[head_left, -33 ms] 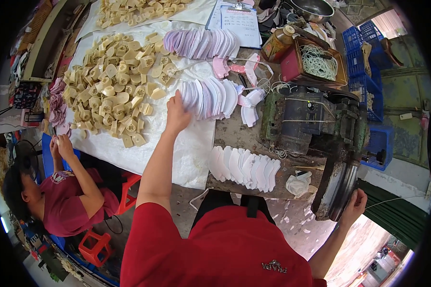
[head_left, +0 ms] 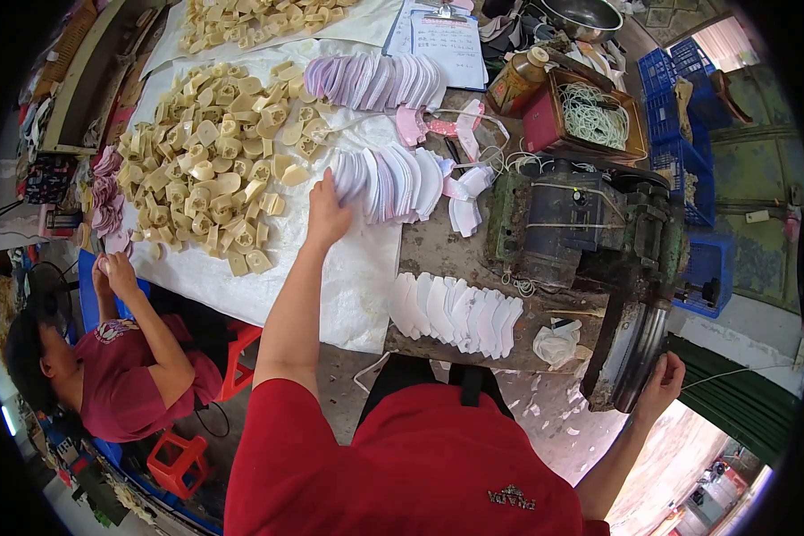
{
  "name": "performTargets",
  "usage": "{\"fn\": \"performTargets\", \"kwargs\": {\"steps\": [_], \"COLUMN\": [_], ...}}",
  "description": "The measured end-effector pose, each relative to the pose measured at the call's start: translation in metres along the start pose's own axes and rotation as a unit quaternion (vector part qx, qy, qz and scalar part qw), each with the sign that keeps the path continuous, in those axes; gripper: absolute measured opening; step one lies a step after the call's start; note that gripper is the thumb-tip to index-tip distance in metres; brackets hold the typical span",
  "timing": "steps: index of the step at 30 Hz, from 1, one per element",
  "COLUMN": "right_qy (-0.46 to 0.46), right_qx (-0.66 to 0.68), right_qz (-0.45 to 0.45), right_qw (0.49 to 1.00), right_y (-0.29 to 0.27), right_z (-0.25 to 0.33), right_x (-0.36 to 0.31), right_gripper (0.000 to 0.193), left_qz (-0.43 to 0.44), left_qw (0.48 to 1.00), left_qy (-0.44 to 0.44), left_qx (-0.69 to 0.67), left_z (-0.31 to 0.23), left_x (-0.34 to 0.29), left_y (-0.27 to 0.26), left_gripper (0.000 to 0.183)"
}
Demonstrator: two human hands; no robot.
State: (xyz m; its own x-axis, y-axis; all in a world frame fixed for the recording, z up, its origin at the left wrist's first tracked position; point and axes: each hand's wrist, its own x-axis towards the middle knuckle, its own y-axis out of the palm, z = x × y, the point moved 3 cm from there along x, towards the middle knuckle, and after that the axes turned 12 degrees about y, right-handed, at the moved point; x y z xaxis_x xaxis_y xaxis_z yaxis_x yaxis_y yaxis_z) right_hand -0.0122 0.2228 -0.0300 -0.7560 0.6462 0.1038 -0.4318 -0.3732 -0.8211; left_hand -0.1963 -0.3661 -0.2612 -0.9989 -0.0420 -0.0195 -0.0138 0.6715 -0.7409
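My left hand (head_left: 329,214), fingers stretched out, touches the left end of a row of curved white fabric pieces (head_left: 391,183). These stand overlapped on the white sheet. A similar row of lilac-tinted pieces (head_left: 375,82) lies beyond it. Closer to me, white curved pieces (head_left: 456,314) are fanned out along the bench edge. At the far right, my right hand (head_left: 659,384) is curled beside the shiny metal roller (head_left: 643,353) of a machine (head_left: 576,223). Its fingers partly hide whatever is in them.
A heap of beige moulded pieces (head_left: 210,165) covers the sheet (head_left: 326,308) at left. A co-worker (head_left: 143,357) sits there, handling something small. Pink fabric scraps (head_left: 464,134), a clipboard (head_left: 442,45), a box of string (head_left: 594,116) and blue crates (head_left: 683,134) lie farther back.
My left hand has shifted very slightly to the left at the end of the row. My right hand looks the same.
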Motion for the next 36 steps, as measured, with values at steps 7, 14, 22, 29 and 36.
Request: {"fn": "performTargets", "kwargs": {"steps": [7,14,22,29,36], "right_qy": [-0.008,-0.015,-0.017,-0.011,-0.024], "right_qx": [0.037,0.033,0.04,0.038,0.059], "right_qz": [0.007,0.002,-0.004,-0.002,0.006], "right_qw": [0.999,0.999,0.999,0.999,0.998], "right_y": [0.01,0.01,0.007,0.005,0.005], "right_z": [0.003,0.011,0.013,0.007,0.012], "right_x": [0.001,-0.002,-0.003,-0.001,-0.003], "right_gripper": [0.016,0.015,0.016,0.015,0.015], "left_qz": [0.032,0.009,0.013,-0.015,-0.156], "left_qw": [0.999,0.994,0.999,0.999,0.985], "left_qy": [0.023,-0.037,0.019,0.004,-0.043], "left_qx": [-0.001,0.102,0.023,0.049,-0.054], "left_z": [-0.022,-0.049,-0.006,-0.001,0.024], "left_x": [-0.002,-0.006,-0.001,-0.007,-0.027], "left_y": [0.014,0.02,0.009,-0.017,-0.026], "left_gripper": [0.097,0.11,0.097,0.083,0.067]}}
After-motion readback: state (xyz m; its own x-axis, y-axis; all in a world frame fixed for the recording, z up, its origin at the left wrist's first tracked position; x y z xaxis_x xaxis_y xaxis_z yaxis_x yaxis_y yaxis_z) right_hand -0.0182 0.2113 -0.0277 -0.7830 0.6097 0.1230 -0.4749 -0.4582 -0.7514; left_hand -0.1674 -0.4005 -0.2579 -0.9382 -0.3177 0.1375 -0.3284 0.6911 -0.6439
